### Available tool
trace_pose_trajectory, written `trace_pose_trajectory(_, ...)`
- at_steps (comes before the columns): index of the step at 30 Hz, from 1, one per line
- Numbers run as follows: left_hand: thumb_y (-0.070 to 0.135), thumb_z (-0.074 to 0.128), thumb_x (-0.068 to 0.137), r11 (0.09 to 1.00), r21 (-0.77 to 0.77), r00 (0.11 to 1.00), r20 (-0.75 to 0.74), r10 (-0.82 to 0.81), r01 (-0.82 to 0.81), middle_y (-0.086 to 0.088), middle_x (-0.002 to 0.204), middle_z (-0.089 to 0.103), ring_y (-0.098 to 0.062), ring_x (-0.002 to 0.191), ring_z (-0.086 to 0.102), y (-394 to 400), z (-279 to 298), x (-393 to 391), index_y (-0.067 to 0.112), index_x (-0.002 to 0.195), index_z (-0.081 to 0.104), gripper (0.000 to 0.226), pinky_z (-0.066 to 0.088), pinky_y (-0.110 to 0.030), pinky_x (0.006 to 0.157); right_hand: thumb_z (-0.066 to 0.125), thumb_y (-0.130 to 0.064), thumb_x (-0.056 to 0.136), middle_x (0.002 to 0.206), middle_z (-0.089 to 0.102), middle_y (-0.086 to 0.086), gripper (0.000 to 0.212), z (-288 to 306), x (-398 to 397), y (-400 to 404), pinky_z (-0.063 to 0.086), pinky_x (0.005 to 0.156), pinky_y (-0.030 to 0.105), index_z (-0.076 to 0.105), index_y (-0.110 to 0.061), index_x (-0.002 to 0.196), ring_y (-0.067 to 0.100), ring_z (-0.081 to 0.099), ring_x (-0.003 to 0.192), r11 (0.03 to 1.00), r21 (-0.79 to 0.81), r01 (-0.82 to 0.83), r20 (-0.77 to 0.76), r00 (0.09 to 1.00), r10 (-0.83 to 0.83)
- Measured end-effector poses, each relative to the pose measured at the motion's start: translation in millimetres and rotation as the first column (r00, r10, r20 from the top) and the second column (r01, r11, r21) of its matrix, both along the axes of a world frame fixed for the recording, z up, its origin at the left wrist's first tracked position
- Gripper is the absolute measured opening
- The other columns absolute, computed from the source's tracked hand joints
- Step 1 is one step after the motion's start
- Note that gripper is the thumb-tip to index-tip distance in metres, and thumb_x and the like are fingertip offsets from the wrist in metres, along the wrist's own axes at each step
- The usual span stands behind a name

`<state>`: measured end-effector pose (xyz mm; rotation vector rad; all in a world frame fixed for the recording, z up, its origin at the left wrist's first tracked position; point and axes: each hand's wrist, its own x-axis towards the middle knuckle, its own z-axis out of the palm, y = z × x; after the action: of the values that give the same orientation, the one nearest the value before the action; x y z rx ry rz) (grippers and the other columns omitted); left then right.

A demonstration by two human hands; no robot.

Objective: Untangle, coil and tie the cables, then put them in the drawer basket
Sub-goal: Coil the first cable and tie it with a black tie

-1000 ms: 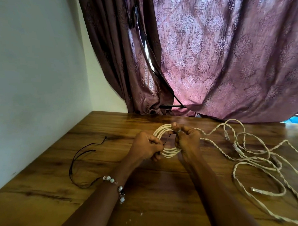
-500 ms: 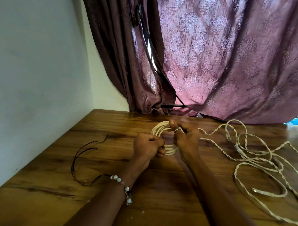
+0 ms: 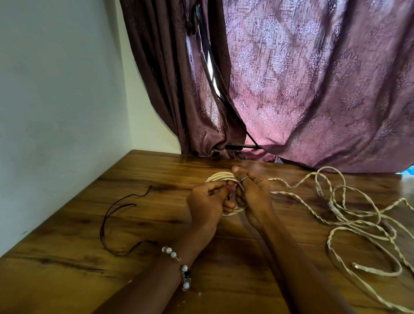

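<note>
A small coil of cream cable [image 3: 219, 177] lies on the wooden table [image 3: 155, 172], held between both hands. My right hand [image 3: 253, 197] grips the coil's right side, thumb on top. My left hand [image 3: 208, 203] pinches a thin dark tie at the coil's left side, fingers curled. Most of the coil is hidden behind the hands. A tangle of twisted cream cables [image 3: 358, 217] with clear plugs sprawls to the right, joined to the coil by one strand.
A thin dark cord [image 3: 114, 211] loops on the table to the left. A white wall stands at the left and purple curtains [image 3: 304, 83] hang over the table's back edge. No drawer basket is in view.
My hands have drawn closer together over the coil, and the left hand has moved right onto it. The tangled cables and dark cord stay where they were.
</note>
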<state>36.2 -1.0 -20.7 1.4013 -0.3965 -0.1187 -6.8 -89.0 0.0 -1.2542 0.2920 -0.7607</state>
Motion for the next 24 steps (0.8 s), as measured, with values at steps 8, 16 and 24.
trace_pose_trajectory(8, 0.007, 0.072, 0.082, 0.998, 0.05, 0.988, 0.151, 0.023, -0.031, -0.017, 0.059, 0.068, -0.025, 0.044, 0.062, -1, -4, -2, 0.006, 0.097, 0.074, 0.015, 0.057, -0.036, 0.049, 0.055, -0.015, 0.094, 0.034, 0.037, 0.001, 0.032, -2, -2, -3, 0.018, 0.032, 0.014, 0.058, -0.004, 0.064, 0.008, 0.025, 0.025, 0.987, 0.146, -0.065, -0.057, 0.996, 0.074)
trace_pose_trajectory(16, 0.005, 0.071, 0.082, 0.997, 0.05, 0.993, 0.113, 0.045, -0.05, -0.015, 0.063, 0.07, -0.026, 0.046, 0.063, 0, -7, 3, 0.006, 0.095, 0.074, 0.014, 0.058, -0.038, 0.052, 0.058, -0.019, 0.094, 0.034, 0.035, 0.002, 0.038, -6, 2, 0, 0.019, 0.032, 0.015, 0.048, -0.003, 0.061, 0.01, 0.022, 0.025, 0.994, 0.088, -0.065, -0.084, 0.994, 0.072)
trace_pose_trajectory(24, 0.0, 0.069, 0.082, 0.991, -0.062, 0.983, -0.133, -0.123, 0.116, -0.02, 0.069, 0.07, -0.02, 0.048, 0.065, 0, 2, 8, -0.001, 0.087, 0.067, 0.005, 0.057, -0.03, 0.05, 0.062, -0.008, 0.089, 0.037, 0.046, -0.005, 0.016, -10, 4, -5, 0.018, 0.033, 0.011, 0.066, 0.0, 0.103, 0.004, 0.024, 0.026, 0.989, 0.135, 0.055, -0.032, 0.998, -0.051)
